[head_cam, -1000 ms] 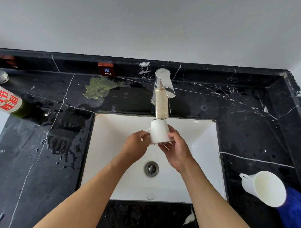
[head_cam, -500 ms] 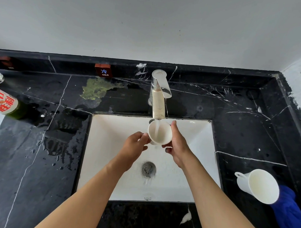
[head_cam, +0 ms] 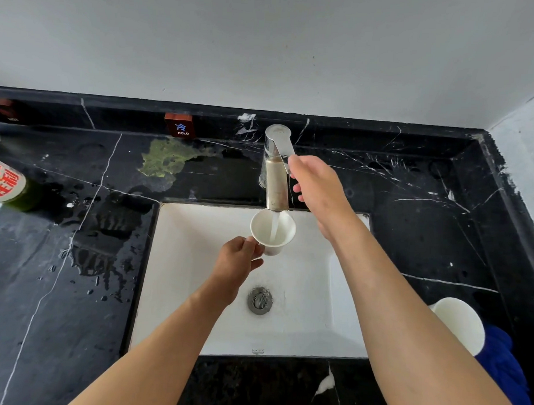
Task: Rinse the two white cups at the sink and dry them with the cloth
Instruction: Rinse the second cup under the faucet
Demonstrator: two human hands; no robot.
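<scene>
My left hand (head_cam: 238,259) grips a white cup (head_cam: 272,231) by its handle, mouth up, under the tap (head_cam: 276,172) over the white sink (head_cam: 197,260). A thin stream of water falls into the cup. My right hand (head_cam: 316,189) is off the cup, fingers apart, touching the tap's lever from the right. The second white cup (head_cam: 459,324) lies on its side on the counter at the right, partly hidden behind my right forearm. The blue cloth (head_cam: 505,365) lies bunched next to it, near the frame's right edge.
The black marble counter (head_cam: 75,286) is wet with puddles left of the sink. A green bottle with a red and white label (head_cam: 9,184) lies at the far left. A small "COLD" sign (head_cam: 179,126) stands on the back ledge. The drain (head_cam: 259,300) sits at the basin's centre.
The cup went from mouth down to mouth up under the stream. My right hand let go of it and rose to the tap lever; my left hand alone holds it now.
</scene>
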